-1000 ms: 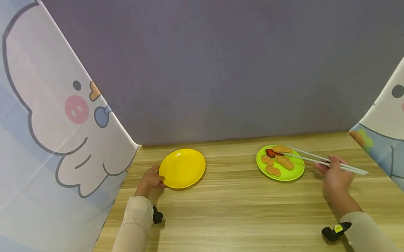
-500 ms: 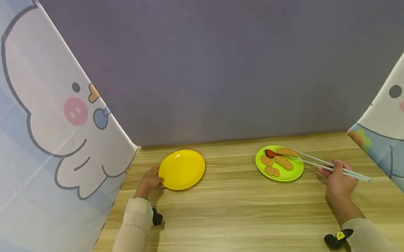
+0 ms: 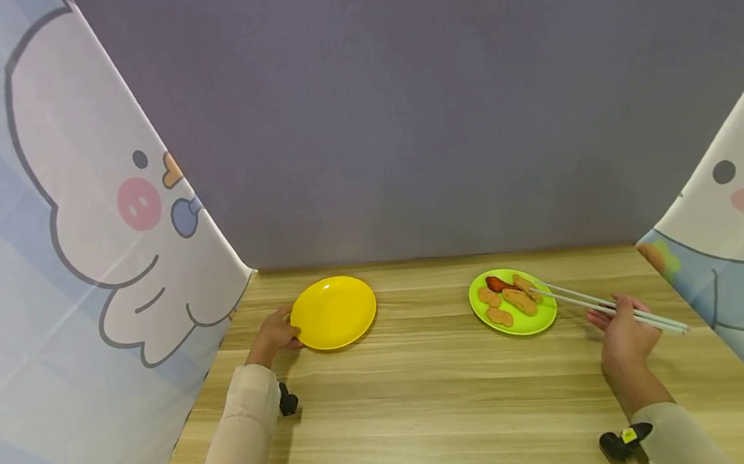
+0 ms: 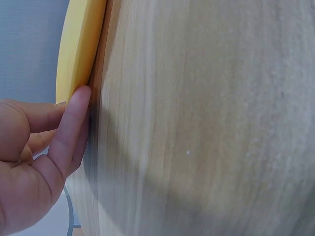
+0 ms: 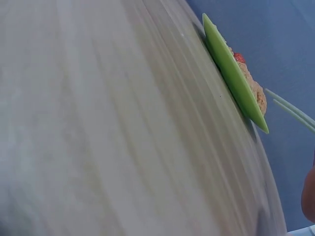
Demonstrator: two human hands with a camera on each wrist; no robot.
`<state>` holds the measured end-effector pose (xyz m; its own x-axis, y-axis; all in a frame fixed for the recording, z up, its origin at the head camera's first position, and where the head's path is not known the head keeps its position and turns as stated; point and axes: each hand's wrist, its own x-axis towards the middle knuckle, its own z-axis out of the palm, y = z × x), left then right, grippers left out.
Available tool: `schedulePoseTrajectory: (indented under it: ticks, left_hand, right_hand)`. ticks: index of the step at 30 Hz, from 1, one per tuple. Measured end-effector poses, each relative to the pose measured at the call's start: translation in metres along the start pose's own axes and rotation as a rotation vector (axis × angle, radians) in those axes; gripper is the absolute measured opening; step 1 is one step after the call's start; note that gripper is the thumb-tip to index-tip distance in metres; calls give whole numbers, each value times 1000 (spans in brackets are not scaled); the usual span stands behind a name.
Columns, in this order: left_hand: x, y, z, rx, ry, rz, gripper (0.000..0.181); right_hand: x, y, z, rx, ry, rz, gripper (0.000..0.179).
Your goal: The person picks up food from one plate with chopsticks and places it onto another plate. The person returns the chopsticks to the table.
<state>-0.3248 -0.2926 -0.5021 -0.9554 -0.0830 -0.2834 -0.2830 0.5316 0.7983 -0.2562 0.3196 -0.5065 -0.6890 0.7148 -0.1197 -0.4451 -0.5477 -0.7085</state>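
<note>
At the left, my left hand [image 3: 276, 331] pinches the near-left rim of a round yellow plate [image 3: 334, 313]; in the left wrist view its fingers [image 4: 74, 123] meet that rim. My right hand [image 3: 628, 339] holds a pair of pale chopsticks [image 3: 662, 321]. They reach left to a green plate [image 3: 537, 325], their tips at a breaded fried piece [image 3: 524, 285] on its right side. Beside that piece lie another long fried piece [image 3: 519, 302], a red drumstick-like piece [image 3: 498, 284] and smaller nuggets [image 3: 500, 317]. Whether the tips grip the piece is too small to tell.
Both plates stand on a wood-grain table [image 3: 416, 394], near a grey back panel [image 3: 404, 145]. Cartoon-printed curtains [image 3: 148, 301] close off the left and right sides. A black wrist device [image 3: 619, 445] sits by the right sleeve, another by the left.
The fried piece at the back of the green plate has shifted right and turned, its outer end swinging toward me. The right hand and chopsticks moved slightly right and nearer. The left hand keeps its hold.
</note>
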Motion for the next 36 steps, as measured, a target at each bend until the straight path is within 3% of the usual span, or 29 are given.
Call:
schedulePoseTrajectory:
  ticks: [15,21,25,29,36]
  left_hand:
    - [0,-1,2,-20,1,-8,69]
    - [-1,0,0,16,-1,-3,69]
    - [-2,1,0,26,-1,-2,68]
    - [-2,2,1,25,-1,-1,68]
    - [0,2,0,-8,-3,-7,69]
  right_hand:
    - [0,9,9,-116,-95,-94,11]
    - [-4,11,18,-158,-215,-177,13]
    - [-12,11,25,-217,-351,-250,17]
    - [-27,8,34,-341,-480,-322,18]
    - [-38,15,45,-733,-638,-509,24]
